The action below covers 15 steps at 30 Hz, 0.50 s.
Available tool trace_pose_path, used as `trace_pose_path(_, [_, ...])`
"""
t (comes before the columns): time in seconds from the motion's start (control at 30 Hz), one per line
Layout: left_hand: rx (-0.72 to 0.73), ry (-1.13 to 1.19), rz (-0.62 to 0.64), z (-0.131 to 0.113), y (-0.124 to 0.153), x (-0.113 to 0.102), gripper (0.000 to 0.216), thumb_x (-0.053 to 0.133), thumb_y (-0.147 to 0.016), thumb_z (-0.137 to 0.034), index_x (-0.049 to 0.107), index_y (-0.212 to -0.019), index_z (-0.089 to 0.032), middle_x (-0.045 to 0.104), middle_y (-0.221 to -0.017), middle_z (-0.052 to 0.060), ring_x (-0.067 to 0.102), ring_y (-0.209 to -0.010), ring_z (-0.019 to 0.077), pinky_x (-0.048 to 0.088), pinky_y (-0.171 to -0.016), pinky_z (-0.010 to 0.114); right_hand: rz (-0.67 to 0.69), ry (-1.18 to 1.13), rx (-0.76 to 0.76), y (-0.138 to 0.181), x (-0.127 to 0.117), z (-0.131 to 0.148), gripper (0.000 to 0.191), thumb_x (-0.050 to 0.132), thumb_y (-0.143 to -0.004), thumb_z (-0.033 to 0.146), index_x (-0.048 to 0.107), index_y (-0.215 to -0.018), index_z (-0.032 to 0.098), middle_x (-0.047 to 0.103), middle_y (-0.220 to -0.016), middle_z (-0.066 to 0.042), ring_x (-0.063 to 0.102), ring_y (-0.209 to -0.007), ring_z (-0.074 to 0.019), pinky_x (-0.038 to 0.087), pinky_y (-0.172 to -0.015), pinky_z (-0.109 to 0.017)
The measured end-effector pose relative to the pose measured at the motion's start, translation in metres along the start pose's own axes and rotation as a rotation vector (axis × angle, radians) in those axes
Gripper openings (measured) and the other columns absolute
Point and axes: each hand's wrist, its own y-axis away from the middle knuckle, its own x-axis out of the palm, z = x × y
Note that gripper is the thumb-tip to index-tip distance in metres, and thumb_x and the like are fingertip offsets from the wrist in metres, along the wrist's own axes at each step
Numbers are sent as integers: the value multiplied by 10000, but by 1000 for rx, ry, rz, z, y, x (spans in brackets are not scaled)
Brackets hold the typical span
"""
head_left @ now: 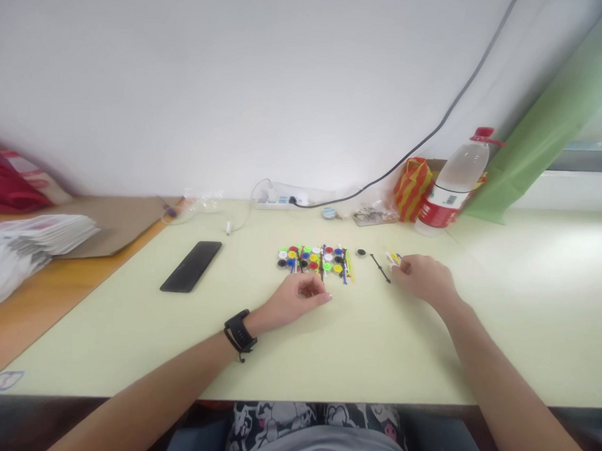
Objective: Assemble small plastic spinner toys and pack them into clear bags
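Observation:
A cluster of small coloured round pieces and thin sticks (315, 259) lies on the pale green table (355, 347). My left hand (300, 298), with a black wristband, rests just in front of the cluster, its fingers curled loosely with nothing visible in them. My right hand (423, 279) lies to the right, fingers closed on a small yellow and white piece (393, 258). A thin black stick (380, 268) lies just left of that hand, and a small black round piece (361, 253) sits beyond it.
A black phone (191, 266) lies at the left. A power strip (287, 198) with a cable, a water bottle (452, 185), a striped orange bag (413, 179) and small clutter stand along the back wall. Cardboard and stacked white bags lie at the far left.

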Motion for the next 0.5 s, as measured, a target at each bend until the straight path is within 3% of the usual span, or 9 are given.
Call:
trace_pose_path(0.2, [13,-6,1,-1,0,0,269,717,-901,-419,677,-841,-161,673,-838,42,594,-752,145,496,-722,288,-58,-2,-25,-2,1,7,154,589,-886,383,646,-874,239,728,-786,-44,635,-677,-220,333,-583,-292])
trace_pose_path(0.33, [21,-17,2,-1,0,-1,262,719,-900,-413,681,-836,-162,674,-838,43,597,-752,146,500,-724,290,12,19,-127,4,10,23,188,564,-923,322,691,-1050,265,757,-892,-59,676,-794,-245,336,-614,-296])
trace_pose_path(0.5, [22,-19,12,0,0,-2,266,708,-909,-421,682,-842,-165,679,-845,47,605,-759,150,502,-729,291,60,36,-128,8,17,31,245,511,-957,271,692,-1122,263,767,-943,-69,687,-855,-259,341,-627,-304])
